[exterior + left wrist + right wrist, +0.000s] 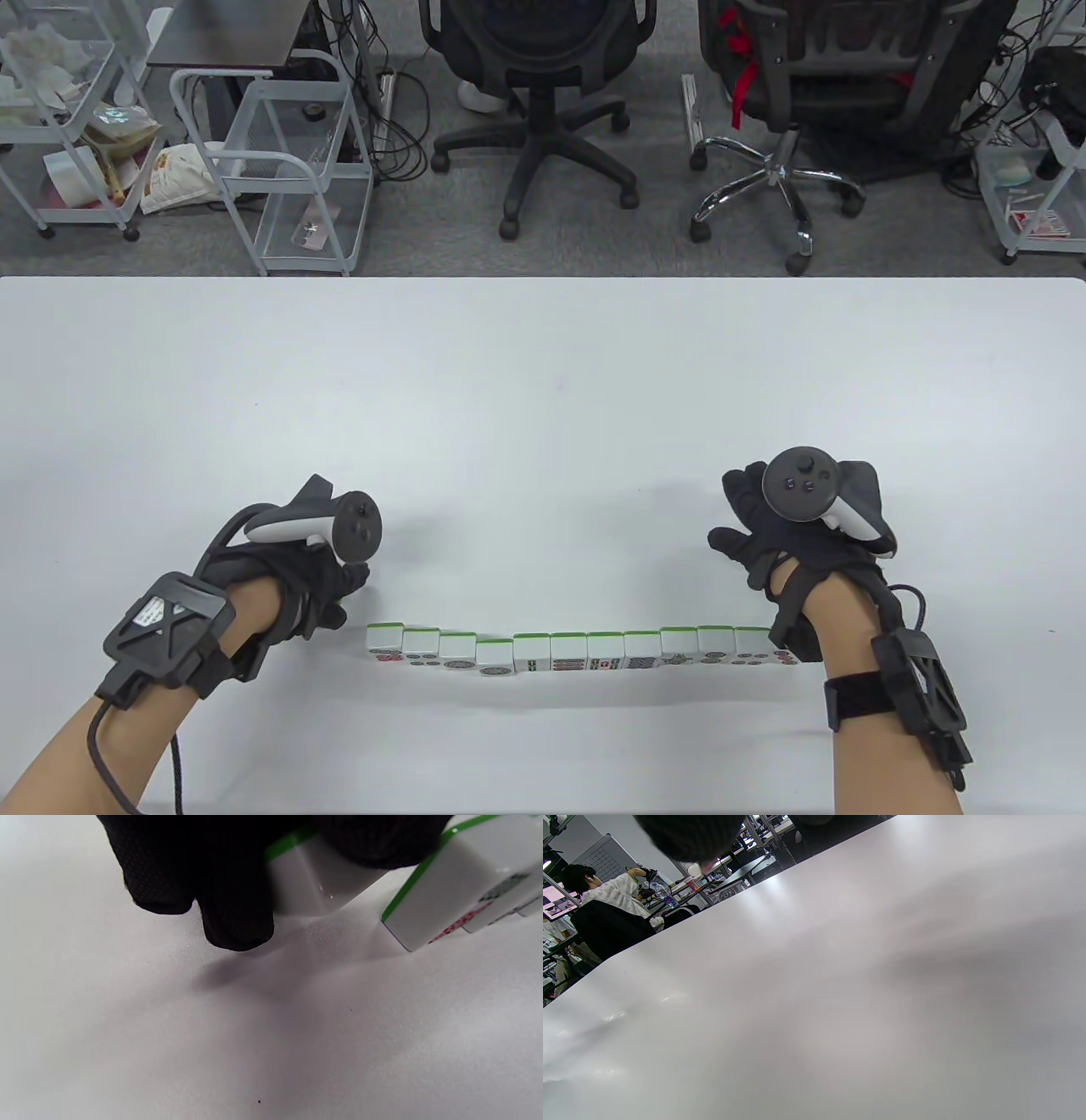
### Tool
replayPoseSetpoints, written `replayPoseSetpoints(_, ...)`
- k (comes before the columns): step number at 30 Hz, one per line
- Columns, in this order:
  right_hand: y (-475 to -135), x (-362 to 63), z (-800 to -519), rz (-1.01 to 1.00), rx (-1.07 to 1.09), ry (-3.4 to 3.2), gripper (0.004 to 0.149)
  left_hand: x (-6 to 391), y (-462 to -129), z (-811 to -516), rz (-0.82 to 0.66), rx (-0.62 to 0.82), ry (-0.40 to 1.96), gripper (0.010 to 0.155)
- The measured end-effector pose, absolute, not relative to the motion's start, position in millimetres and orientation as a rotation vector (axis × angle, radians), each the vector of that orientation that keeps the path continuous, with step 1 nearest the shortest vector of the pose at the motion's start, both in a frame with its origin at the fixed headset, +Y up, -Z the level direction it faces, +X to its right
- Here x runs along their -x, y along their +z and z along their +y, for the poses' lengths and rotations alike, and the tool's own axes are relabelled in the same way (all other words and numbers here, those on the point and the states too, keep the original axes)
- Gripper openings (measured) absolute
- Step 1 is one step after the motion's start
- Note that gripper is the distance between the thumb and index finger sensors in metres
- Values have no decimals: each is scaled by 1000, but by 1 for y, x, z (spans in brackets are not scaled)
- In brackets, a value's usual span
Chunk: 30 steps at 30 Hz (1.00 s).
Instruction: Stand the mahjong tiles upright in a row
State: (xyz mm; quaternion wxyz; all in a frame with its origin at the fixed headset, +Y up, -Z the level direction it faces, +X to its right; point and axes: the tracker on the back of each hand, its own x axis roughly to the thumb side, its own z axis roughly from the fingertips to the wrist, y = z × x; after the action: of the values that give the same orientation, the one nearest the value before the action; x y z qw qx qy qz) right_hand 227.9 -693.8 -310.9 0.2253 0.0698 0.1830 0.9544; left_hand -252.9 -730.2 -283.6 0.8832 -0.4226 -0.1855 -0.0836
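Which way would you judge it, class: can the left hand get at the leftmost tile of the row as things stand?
Probably yes. The left hand sits just left of the row's leftmost tile, nothing between; its wrist view shows fingers already beside a tile.

Tile row (577, 652) bars table's (543, 407) near edge.

White table (543, 382) in front; beyond it grey carpet (653, 238), two black office chairs (543, 85), white wire carts (288, 161) at left, tangled cables (390, 127).
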Motion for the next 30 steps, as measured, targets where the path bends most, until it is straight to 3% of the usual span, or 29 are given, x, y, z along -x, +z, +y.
replayPoseSetpoints(12, -310, -228, -694, 507, -196, 2619, 79, 248, -268, -736, -478, 798, -6, 75)
replayPoseSetpoints(17, -310, -229, -694, 515, -195, 2615, 79, 256, -274, -738, -469, 768, 69, 68)
replayPoseSetpoints(24, -310, -226, -695, 525, -211, 2620, 80, 268, -275, -742, -434, 761, 156, 71)
replayPoseSetpoints(27, -310, -221, -693, 508, -231, 2624, 79, 271, -279, -728, -390, 670, 189, 74)
replayPoseSetpoints(30, -312, -211, -686, 455, -257, 2637, 79, 270, -287, -700, -294, 474, 152, 72)
